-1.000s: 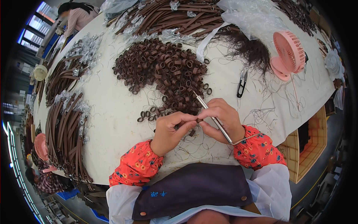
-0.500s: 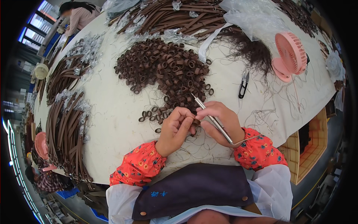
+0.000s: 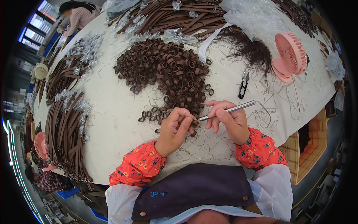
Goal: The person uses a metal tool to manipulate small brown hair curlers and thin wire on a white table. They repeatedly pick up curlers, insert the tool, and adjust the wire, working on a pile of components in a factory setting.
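Note:
My left hand (image 3: 173, 130) is closed in a pinch on a small brown loop (image 3: 194, 123), close to the near end of the pile of loops (image 3: 175, 71). My right hand (image 3: 233, 123) grips a slim silver pen-shaped tool (image 3: 240, 107) with a thin cord trailing from its back end. The tool lies nearly level, its tip pointing left and meeting the loop at my left fingertips. Whether the tip touches the loop's outside or enters it, I cannot tell. Several loose loops (image 3: 149, 113) lie just beyond my left hand.
Black thread snips (image 3: 244, 86) and a pink fan (image 3: 290, 54) stand to the right, near a heap of dark threads (image 3: 253, 48). Bundles of brown straps (image 3: 69, 130) lie left and at the back. A wooden crate (image 3: 311, 143) sits beyond the right edge. A person (image 3: 80, 16) works far left.
The tool has swung from pointing up and away to lying almost level, its tip now at the loop. My right hand has turned and shifted slightly right; my left hand stays nearly still.

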Available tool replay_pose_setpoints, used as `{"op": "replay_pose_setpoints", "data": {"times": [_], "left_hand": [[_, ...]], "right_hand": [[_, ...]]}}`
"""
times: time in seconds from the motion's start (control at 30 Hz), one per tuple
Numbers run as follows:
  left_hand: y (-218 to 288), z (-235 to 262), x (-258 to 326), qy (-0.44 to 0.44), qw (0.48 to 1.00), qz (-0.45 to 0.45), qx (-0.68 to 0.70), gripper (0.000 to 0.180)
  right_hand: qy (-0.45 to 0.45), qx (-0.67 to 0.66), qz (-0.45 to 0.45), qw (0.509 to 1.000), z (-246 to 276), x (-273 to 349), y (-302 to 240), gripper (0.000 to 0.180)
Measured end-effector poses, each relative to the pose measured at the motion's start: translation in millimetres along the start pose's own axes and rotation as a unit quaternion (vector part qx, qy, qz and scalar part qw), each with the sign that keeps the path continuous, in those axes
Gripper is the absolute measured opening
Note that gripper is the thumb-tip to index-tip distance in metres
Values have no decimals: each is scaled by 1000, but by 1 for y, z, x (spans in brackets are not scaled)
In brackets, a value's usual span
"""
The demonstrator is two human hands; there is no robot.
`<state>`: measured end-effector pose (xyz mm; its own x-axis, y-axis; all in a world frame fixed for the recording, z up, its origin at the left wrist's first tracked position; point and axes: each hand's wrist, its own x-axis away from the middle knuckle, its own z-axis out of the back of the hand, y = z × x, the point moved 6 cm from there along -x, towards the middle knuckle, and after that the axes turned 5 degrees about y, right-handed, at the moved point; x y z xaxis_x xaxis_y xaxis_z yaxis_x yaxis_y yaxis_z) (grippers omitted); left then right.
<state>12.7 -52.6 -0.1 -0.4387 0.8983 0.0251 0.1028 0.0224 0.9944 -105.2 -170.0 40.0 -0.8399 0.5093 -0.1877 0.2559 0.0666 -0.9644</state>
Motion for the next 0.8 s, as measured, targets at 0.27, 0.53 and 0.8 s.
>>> {"op": "replay_pose_setpoints", "data": {"times": [0.27,0.53,0.8], "left_hand": [[1,0,0,-6,1000,-1,-5,7],[1,0,0,2,1000,0,3,7],[-1,0,0,-1,1000,-3,3,7]], "right_hand": [[-7,12,8,1000,0,0,1,25],[-8,14,15,1000,-1,0,1,25],[-1,12,29,1000,-1,1,0,23]]}}
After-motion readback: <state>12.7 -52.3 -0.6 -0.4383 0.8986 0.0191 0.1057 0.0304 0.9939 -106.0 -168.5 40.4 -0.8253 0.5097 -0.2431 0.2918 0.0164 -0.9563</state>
